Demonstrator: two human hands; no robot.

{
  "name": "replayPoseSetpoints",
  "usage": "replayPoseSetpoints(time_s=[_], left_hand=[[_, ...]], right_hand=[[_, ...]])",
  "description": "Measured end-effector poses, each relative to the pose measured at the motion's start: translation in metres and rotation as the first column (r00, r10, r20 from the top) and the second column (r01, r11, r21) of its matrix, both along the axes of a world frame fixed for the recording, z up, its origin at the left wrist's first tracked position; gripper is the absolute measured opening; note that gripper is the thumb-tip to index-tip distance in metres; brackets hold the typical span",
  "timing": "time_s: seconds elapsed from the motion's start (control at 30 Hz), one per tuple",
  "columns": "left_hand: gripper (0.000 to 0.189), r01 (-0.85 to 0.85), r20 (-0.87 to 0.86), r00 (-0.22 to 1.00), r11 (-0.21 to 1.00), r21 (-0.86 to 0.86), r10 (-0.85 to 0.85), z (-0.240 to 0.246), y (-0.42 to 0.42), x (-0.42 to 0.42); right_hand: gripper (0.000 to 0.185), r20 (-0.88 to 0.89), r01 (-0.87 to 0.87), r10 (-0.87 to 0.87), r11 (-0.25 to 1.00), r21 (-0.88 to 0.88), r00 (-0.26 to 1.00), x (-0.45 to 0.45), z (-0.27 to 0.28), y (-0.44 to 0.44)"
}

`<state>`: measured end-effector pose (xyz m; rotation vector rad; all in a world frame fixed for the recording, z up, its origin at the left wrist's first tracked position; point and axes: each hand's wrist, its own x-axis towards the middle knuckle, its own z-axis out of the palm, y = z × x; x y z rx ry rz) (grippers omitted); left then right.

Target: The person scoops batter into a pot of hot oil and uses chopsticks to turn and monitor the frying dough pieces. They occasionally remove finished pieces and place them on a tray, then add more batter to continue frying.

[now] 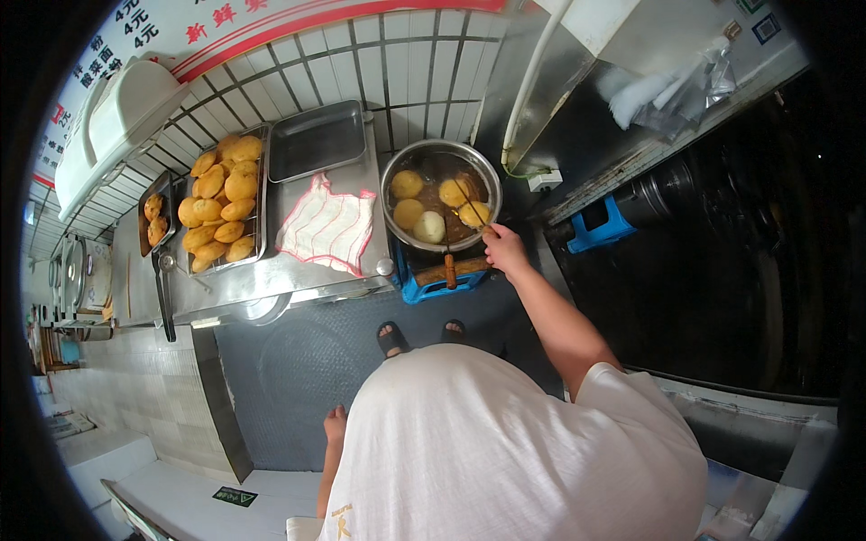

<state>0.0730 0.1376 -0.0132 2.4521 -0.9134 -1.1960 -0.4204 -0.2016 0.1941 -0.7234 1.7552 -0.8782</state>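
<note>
My right hand (506, 251) grips the end of a thin stick-like utensil (471, 200), which reaches over the rim into a stainless steel pot (495, 196). Several round golden fried pieces (407, 184) float in the pot's brown oil, along with a paler, whitish one (429, 227). The utensil's far end lies over two golden pieces (453, 192) on the right side. A second utensil with a wooden handle (450, 272) leans on the pot's near rim. Low at my side hangs my left hand (335, 425), away from the counter; its fingers are partly hidden.
On the steel counter (264, 287) left of the pot lie a red-striped white cloth (328, 230), a metal tray (318, 142) and a rack tray heaped with fried pieces (220, 203). A black-handled pan (164, 297) juts past the counter edge. Blue stools (433, 291) stand below the pot and at right.
</note>
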Motion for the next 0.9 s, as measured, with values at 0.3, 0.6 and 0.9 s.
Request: replayPoseSetpoints(time_s=[0.3,0.6,0.9], left_hand=[[0.040,0.046,-0.068,0.997,0.999,0.020,-0.045,-0.018,-0.007,-0.002],[0.042,0.148,0.030,0.988,0.989,0.025,-0.149,0.006,-0.030,-0.009],[0.041,0.106,0.007,0.994,0.994,0.025,-0.107,-0.003,-0.019,-0.006]], right_hand=[[0.047,-0.524,-0.095,0.024,0.990,-0.108,0.851,-0.062,-0.022,0.061],[0.047,-0.040,0.061,-0.057,0.993,0.099,0.998,-0.050,-0.025,0.059],[0.034,0.235,0.042,-0.108,0.962,0.269,0.966,-0.054,0.004,0.051]])
